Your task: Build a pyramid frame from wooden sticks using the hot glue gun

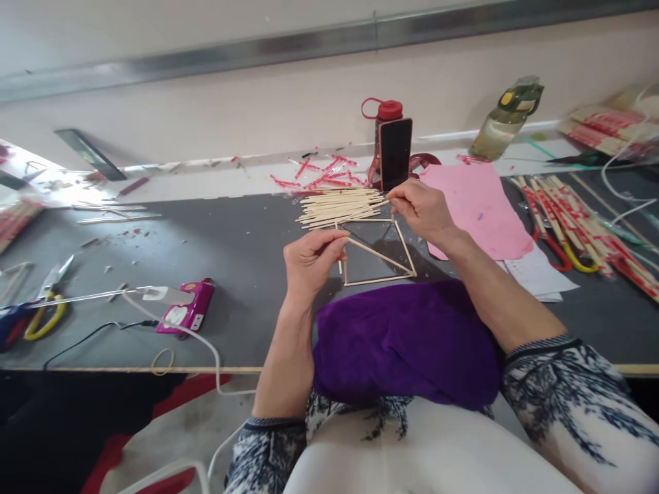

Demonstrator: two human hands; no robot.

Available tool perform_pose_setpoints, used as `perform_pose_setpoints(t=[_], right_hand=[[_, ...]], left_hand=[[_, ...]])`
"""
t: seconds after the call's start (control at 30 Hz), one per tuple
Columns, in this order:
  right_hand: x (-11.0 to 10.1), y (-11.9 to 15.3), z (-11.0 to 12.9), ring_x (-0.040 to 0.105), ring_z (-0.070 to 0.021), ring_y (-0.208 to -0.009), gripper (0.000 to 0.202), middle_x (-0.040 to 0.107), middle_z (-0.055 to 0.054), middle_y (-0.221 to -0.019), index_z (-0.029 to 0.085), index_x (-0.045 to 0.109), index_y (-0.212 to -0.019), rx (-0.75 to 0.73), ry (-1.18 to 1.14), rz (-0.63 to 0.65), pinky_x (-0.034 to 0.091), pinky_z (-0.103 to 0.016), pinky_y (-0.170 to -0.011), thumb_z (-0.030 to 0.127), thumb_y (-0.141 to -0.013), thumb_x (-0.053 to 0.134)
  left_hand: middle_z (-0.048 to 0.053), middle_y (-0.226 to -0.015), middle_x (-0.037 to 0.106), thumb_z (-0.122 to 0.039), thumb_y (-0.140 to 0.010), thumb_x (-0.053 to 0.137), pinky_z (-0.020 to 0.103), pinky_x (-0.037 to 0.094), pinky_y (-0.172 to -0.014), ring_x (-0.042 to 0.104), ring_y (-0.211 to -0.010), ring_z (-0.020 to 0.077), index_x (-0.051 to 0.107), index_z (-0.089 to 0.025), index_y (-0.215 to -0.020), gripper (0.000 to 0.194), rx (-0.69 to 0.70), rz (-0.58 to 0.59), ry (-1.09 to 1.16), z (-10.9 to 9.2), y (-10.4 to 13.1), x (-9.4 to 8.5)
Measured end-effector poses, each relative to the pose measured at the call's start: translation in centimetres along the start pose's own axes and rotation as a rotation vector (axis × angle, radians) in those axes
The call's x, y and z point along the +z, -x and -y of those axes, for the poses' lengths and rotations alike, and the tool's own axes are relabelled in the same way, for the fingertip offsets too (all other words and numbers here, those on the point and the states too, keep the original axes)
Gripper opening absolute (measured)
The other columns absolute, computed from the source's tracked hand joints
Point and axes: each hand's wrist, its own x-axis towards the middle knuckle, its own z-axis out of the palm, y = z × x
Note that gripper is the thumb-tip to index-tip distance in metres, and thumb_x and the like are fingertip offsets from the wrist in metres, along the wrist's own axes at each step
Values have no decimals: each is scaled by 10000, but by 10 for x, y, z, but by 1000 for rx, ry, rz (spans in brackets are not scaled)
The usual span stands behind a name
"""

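My left hand [315, 264] is closed in a pinch on a thin wooden stick [378, 254], which slants down to the right toward a corner of a four-sided frame of sticks [381, 280]. The frame lies on the dark grey table between my hands. Thumb and fingers of my right hand [425, 211] are pinched at the end of another wooden stick, beside the right end of a pile of loose sticks [340, 208]. The fingertips partly hide that stick. Just under the right fingers is the frame's upper right corner.
A phone [395, 154] leans against a red-capped bottle [390, 110] behind the pile. Pink sheet [473, 206], scissors [579, 259] and wrapped sticks [581, 213] lie right. A magenta box [188, 309] with cords and yellow-handled scissors [46, 315] sit left. Purple cloth [406, 343] covers the front edge.
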Motion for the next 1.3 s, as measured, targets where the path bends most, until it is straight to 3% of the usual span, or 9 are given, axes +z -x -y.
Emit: perform_pose_setpoints(t=[0.5,0.93,1.3], right_hand=[[-15,-4,-1,612,-148,-694,142,632,-13,-798,224,626,-857,-27,-52,87,469,-296,-668,199,-897,492],[-13,-7,7,619,-141,-742,144,642,-20,-805,202,645,-851,-117,-82,47,472,-262,-662,170,-886,509],[-14,-10,2,601,-112,-630,156,620,9,-735,195,643,-809,-50,-110,47,448,-245,-604,100,-838,523]], left_hand=[[13,-764,713,-277,-761,706,199,560,-535,644,-527,88,758,-187,-850,137,-36,-5,32,-3,1,3],[5,-677,682,-238,-773,703,188,544,-556,636,-550,87,762,-188,-859,116,44,36,-8,-8,1,2],[2,-654,673,-230,-770,706,185,542,-539,626,-534,82,760,-184,-856,112,54,42,14,-10,0,3]])
